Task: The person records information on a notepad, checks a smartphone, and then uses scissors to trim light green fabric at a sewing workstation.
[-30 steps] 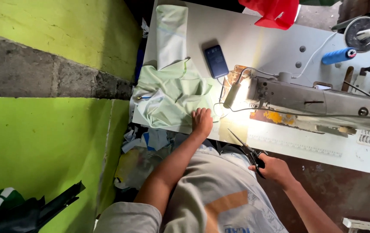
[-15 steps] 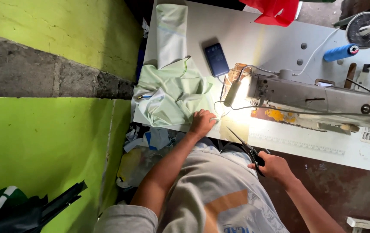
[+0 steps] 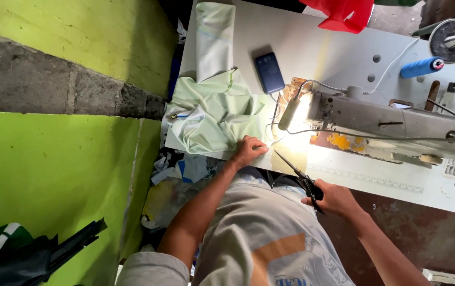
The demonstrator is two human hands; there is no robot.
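My left hand (image 3: 247, 150) lies flat on the near edge of a pale green garment (image 3: 214, 114) spread on the white sewing table (image 3: 312, 47). My right hand (image 3: 332, 198) grips the handles of black scissors (image 3: 297, 172), whose blades point up toward my left hand and the lit needle area. The grey sewing machine (image 3: 391, 124) stands just right of the cloth, its lamp glowing on the table.
A dark blue phone (image 3: 270, 72) lies beyond the cloth. A blue thread spool (image 3: 421, 67) and a red plastic item (image 3: 344, 13) sit farther back. A green and grey wall (image 3: 52, 106) runs along the left. Cloth scraps (image 3: 182, 169) litter the floor below the table.
My left hand has stayed on the cloth's edge. The scissors in my right hand have shifted only slightly; the view itself has drifted a little.
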